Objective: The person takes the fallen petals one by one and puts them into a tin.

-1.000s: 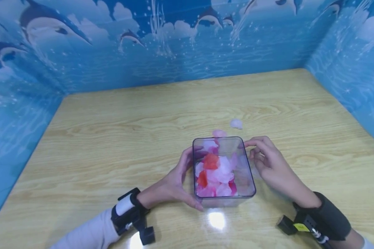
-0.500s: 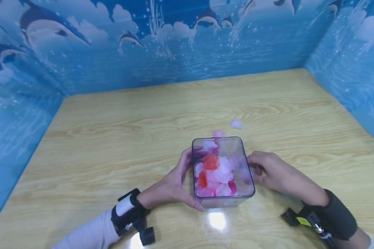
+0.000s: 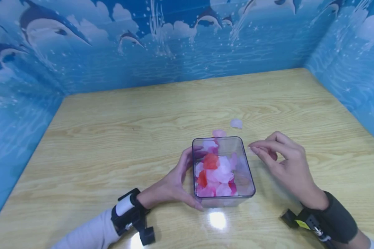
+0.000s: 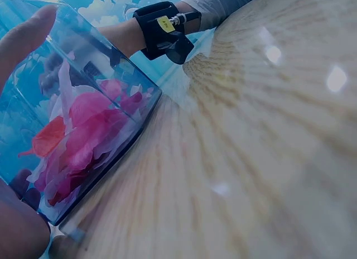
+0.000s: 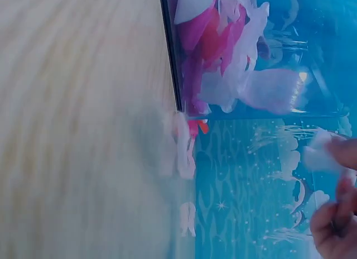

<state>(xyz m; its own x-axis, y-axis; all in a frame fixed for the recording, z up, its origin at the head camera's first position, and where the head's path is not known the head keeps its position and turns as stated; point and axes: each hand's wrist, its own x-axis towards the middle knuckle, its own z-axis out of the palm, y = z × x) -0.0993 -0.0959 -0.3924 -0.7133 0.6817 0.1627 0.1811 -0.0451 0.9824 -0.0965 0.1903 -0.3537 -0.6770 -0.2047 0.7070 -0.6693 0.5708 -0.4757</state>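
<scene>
A clear, dark-rimmed plastic box (image 3: 249, 173) stands upright on the table, partly filled with pink, white and red-orange artificial petals (image 3: 219, 171). My left hand (image 3: 177, 185) grips its left side, the thumb at the front and the fingers at the back left corner. To the right of the box, above the table, my right hand (image 3: 285, 159) pinches a whitish petal (image 5: 321, 151) between thumb and fingers; in the head view that petal barely shows. The right wrist view has only part of this hand, at its right edge.
Behind the box a pink petal (image 3: 219, 133) lies close to its rear wall, and a pale petal (image 3: 236, 123) lies a little farther back. Blue dolphin-print sheeting (image 3: 174, 52) walls off the wood-grain table (image 3: 118, 131) at the back and both sides.
My right hand moved down beside the box's right wall, then rose and drew away to the right, now with a whitish petal in its fingertips. My left hand and the box stayed put.
</scene>
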